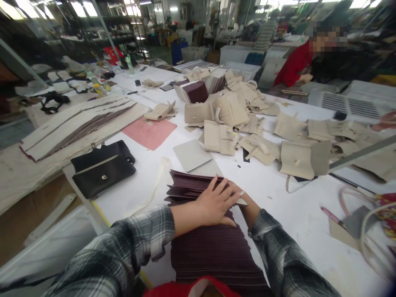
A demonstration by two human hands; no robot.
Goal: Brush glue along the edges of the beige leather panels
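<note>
My left hand (215,202) lies flat, fingers spread, on a fanned stack of dark maroon striped pieces (188,185) on the white table (278,198). My right hand (239,194) is mostly hidden behind the left; only its knuckles and a ring show at the stack's right edge, so its fingers cannot be read. A long row of the same maroon pieces (213,251) runs from the stack toward me. Both arms wear plaid sleeves.
A black bag (103,167) lies at left, a pink sheet (150,132) and a grey card (192,154) beyond the stack. Several beige bags (235,115) are piled ahead. A pen (334,218) and cords lie at right. A person in red (293,64) sits far right.
</note>
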